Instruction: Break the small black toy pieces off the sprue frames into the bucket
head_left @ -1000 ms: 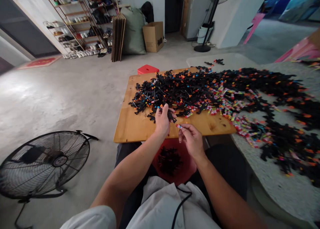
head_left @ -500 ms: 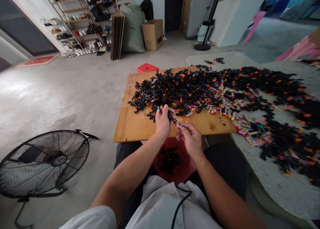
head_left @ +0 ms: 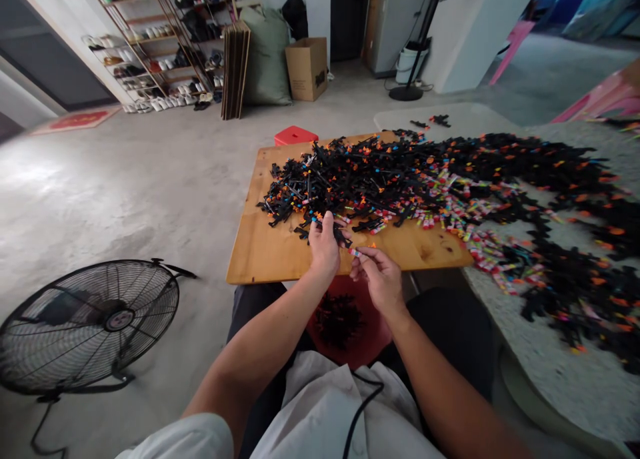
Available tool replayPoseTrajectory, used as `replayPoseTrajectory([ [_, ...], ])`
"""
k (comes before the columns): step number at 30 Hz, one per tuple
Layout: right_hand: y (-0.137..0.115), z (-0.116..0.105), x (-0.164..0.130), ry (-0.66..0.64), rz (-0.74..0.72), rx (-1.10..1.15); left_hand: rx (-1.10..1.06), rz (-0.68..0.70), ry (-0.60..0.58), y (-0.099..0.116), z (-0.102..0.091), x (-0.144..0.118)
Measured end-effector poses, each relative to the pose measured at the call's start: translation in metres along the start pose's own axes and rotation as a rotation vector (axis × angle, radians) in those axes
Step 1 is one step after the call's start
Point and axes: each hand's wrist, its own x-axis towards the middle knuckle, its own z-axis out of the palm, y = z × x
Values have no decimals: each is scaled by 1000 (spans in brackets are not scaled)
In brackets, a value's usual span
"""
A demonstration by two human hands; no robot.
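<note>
My left hand (head_left: 325,247) is closed around a black toy gun (head_left: 342,235) above the near edge of the wooden board (head_left: 250,245). Close beside it, my right hand (head_left: 383,277) pinches a small candy tube (head_left: 355,252) with colourful wrapping, its end near the toy gun; whether the two touch I cannot tell. Just beyond my hands lies a big heap of black toy guns (head_left: 350,179) with orange, blue and yellow bits. A pile of similar colourful tubes (head_left: 455,199) lies to the right of the heap.
Between my knees stands a red tub (head_left: 373,339) with black pieces inside. A grey stone-like table (head_left: 565,372) bears more toy guns on the right. On the floor at left is a black fan (head_left: 120,320). A red stool (head_left: 295,136) stands behind the board.
My hands stay almost in the same place, with the toy gun and the tube still held. The whole view has shifted very slightly.
</note>
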Motion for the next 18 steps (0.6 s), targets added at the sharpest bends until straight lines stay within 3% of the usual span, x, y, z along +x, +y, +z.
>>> replayPoseTrajectory([
  [18, 11, 3, -1, 42, -8, -2, 17, -41, 93, 0, 2, -4],
])
